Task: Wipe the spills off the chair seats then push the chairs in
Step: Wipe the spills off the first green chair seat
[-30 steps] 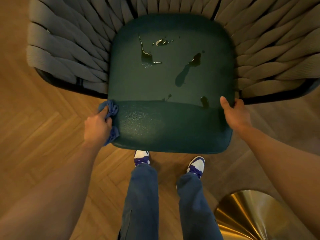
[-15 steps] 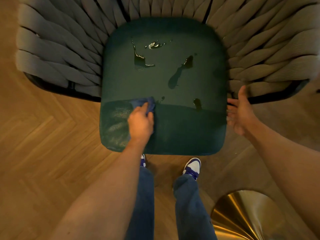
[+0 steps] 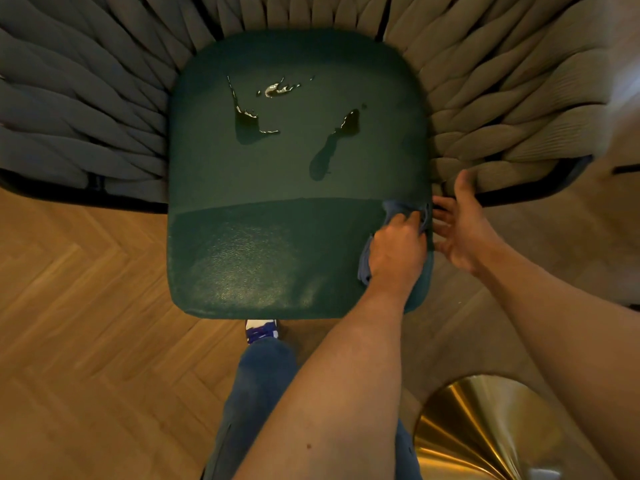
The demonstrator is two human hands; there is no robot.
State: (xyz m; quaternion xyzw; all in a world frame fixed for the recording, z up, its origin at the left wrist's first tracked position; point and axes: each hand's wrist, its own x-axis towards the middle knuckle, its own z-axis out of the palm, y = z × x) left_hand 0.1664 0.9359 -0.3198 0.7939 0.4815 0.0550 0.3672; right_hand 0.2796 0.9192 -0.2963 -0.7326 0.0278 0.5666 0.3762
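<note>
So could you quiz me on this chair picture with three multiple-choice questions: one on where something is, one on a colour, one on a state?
1. Where on the seat is the cloth?
A. back left corner
B. front right edge
C. dead centre

2. What colour is the seat?
A. dark green
B. red
C. white

3. How do the spills at the back of the seat stand?
A. wiped away
B. covered by the cloth
C. still wet and unwiped

Answers:
1 B: the left hand presses the cloth down at the seat's front right edge, beside the open right hand.
2 A: the cushion is dark green all over.
3 C: the puddles glisten on the back half, clear of the cloth.
</note>
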